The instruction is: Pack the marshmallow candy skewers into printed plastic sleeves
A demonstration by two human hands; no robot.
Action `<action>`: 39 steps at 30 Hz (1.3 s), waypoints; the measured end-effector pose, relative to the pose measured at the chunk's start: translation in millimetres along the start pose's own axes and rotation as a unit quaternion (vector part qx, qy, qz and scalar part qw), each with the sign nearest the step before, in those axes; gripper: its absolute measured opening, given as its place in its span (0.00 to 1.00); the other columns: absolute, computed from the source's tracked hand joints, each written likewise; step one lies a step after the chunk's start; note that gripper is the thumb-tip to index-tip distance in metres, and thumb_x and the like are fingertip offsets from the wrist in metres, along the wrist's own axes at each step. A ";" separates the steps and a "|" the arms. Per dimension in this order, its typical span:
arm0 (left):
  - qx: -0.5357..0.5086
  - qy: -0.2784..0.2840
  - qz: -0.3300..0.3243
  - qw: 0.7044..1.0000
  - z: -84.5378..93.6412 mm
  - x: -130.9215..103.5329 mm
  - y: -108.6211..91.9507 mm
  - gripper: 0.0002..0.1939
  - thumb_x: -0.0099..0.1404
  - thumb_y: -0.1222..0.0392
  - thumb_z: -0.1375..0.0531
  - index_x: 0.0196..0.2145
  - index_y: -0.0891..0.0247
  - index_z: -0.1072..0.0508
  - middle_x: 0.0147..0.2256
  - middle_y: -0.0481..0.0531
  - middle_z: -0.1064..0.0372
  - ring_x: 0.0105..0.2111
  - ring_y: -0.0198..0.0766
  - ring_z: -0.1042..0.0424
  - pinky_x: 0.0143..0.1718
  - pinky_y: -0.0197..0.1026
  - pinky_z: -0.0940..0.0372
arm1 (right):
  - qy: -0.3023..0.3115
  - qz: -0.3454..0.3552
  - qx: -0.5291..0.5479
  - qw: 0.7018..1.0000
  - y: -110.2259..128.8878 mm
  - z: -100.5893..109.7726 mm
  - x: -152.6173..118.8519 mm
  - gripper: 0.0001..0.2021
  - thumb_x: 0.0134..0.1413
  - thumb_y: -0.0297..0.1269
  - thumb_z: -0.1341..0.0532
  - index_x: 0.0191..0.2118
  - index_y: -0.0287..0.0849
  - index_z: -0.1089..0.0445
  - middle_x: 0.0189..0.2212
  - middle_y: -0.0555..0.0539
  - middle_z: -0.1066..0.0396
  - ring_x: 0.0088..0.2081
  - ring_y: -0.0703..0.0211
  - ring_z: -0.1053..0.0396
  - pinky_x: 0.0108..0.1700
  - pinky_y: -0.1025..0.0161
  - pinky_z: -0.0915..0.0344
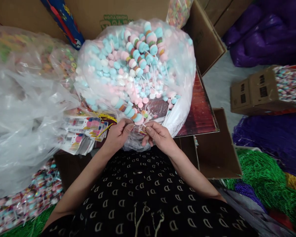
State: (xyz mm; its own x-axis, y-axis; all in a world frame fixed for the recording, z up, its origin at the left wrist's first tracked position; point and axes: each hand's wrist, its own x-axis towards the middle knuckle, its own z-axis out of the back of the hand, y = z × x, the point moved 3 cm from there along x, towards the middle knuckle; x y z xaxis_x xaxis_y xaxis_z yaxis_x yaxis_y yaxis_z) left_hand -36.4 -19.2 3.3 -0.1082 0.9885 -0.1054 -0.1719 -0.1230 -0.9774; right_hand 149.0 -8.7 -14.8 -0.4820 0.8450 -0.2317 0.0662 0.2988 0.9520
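Both my hands meet at the near edge of a clear plastic bag (pixel 187 82) full of pink, white and blue candies. My left hand (pixel 119 133) pinches at the lower end of a candy skewer (pixel 129 110), with thumb and forefinger pressed together. My right hand (pixel 158 135) has thumb and forefinger closed on the white stick at that skewer's end. The skewer points up and left, over the bag. Several finished-looking candy skewers (pixel 140 59) lie on the loose candies. Printed cards (pixel 81 131) and yellow twist ties (pixel 107 117) sit left of my left hand.
A reddish wooden-patterned table top (pixel 202 112) shows at the right. Left lies a large plastic bag (pixel 27 108) with candy rings. Open cardboard boxes (pixel 218 148) stand around, one box (pixel 263 89) holding wrapped candies. Green strands (pixel 263 177) and purple bags (pixel 266 36) lie farther right.
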 end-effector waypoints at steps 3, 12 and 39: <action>-0.012 -0.002 0.012 1.000 -2.2 2.0 -0.9 0.09 0.61 0.73 0.34 0.30 0.61 0.17 0.25 0.46 0.26 0.27 0.35 0.32 0.34 0.32 0.39 | -0.007 0.003 -0.009 1.000 1.5 0.2 -1.6 0.25 0.60 0.67 0.39 0.39 0.47 0.35 0.18 0.56 0.27 0.17 0.64 0.31 0.20 0.67 0.42; -0.062 -0.047 0.047 0.996 3.2 -2.4 15.5 0.04 0.63 0.65 0.32 0.30 0.62 0.18 0.20 0.44 0.35 0.23 0.33 0.37 0.26 0.33 0.42 | 0.007 0.021 -0.035 0.999 6.7 -1.1 -3.6 0.23 0.65 0.65 0.43 0.41 0.47 0.36 0.14 0.59 0.31 0.13 0.66 0.38 0.18 0.69 0.45; -0.352 -0.008 0.159 0.922 6.2 8.5 14.9 0.24 0.47 0.47 0.20 0.25 0.62 0.29 0.13 0.36 0.49 0.11 0.24 0.50 0.13 0.29 0.48 | -0.074 0.116 -0.299 0.944 19.1 79.7 -53.7 0.12 0.70 0.40 0.42 0.39 0.42 0.23 0.25 0.51 0.21 0.19 0.67 0.31 0.26 0.68 0.35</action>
State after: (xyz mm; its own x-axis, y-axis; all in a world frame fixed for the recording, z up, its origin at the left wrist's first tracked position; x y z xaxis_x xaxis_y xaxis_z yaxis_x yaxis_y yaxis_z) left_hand -45.9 -13.1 -11.0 -0.0579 0.9102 -0.4102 0.5491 -0.3141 -0.7745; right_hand 245.7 -13.1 -0.1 -0.3850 0.9228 0.0138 -0.3706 -0.1683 0.9134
